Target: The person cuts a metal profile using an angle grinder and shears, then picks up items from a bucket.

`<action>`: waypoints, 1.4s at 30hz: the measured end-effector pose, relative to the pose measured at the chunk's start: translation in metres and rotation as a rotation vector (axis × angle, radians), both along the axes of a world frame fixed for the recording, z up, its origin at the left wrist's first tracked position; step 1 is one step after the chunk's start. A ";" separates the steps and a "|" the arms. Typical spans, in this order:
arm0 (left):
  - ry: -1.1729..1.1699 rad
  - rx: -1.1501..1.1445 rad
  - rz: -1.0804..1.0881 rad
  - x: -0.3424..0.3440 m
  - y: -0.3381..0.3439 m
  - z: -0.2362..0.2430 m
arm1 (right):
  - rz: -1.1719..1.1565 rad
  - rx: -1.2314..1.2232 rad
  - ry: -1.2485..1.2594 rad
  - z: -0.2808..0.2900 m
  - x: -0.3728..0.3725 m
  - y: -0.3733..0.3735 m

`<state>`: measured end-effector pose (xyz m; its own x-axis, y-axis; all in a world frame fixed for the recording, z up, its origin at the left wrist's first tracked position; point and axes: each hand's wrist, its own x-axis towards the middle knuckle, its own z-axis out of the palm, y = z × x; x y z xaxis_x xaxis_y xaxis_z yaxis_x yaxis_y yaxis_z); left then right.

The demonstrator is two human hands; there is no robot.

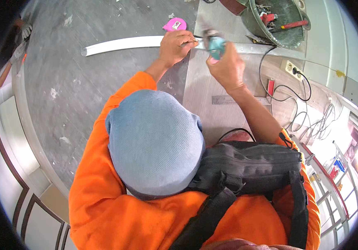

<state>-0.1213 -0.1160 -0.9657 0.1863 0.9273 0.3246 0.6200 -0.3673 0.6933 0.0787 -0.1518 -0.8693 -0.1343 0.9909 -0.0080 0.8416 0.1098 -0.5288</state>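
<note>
My left hand (pixel 176 46) rests over a long pale metal strip (pixel 123 44) on the floor. Its fingers are pinched round a thin dark metal rod, partly hidden by the fingers. Just right of it, my right hand (pixel 227 68) is closed round a teal-handled tool (pixel 216 46). The tool's dark metal head is smeared by motion, so its exact kind is unclear. Holes show along the strip's right part (pixel 249 48). A pink tape measure (pixel 174 25) lies beyond my left hand.
A dark bucket (pixel 252 16) of tools stands at far right, a red-handled tool (pixel 293 25) in it. Black cable (pixel 287 87) runs to a wall socket (pixel 289 66). A metal square (pixel 233 100) lies nearer me. A black bag (pixel 249 162) hangs at my front. Another person's gloved hands (pixel 17 53) show far left.
</note>
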 end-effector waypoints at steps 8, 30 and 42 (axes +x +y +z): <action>-0.011 0.027 0.011 -0.003 -0.001 0.004 | -0.009 0.032 0.056 0.006 -0.007 0.006; -0.004 0.078 0.057 0.002 0.002 0.004 | 0.111 -0.274 -0.219 -0.014 0.011 0.005; -0.669 -0.377 0.345 -0.019 0.003 0.010 | -0.256 -0.160 0.066 -0.025 0.037 0.010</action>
<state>-0.1403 -0.1125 -0.9553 -0.2491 0.9654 -0.0776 0.0696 0.0977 0.9928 0.1154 -0.1420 -0.8938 0.1137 0.9795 -0.1664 0.7947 -0.1901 -0.5765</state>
